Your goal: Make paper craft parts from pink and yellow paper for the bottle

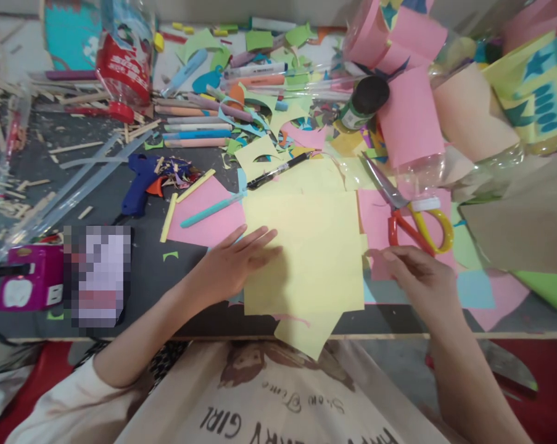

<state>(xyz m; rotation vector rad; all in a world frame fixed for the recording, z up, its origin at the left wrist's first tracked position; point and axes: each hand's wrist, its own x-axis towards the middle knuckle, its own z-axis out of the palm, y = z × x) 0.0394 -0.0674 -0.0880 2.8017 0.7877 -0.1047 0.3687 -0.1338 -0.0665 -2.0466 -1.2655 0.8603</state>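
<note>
My left hand (239, 259) lies with fingers stretched on the left part of a pale yellow paper sheet (310, 246), which rests near the table's front edge. Another yellow piece (308, 336) pokes out below it, over the edge. To the right of the sheet, my right hand (419, 280) has thumb and forefinger pinched together above pink and blue paper; what is between the fingertips, if anything, I cannot make out. Scissors (401, 213) with red and yellow handles lie open just beyond this hand. A teal pen (211, 209) rests on pink paper (213, 228), with a black pen (278, 171) behind the sheet.
At the left are a blue glue gun (139, 185), a phone (100, 274), a magenta box (31, 277) and scattered wooden sticks (74, 148). Markers (197, 132), paper scraps and a red-labelled bottle (123, 68) lie farther back. A dark-lidded jar (364, 102) and pink-wrapped bottles (410, 117) stand right.
</note>
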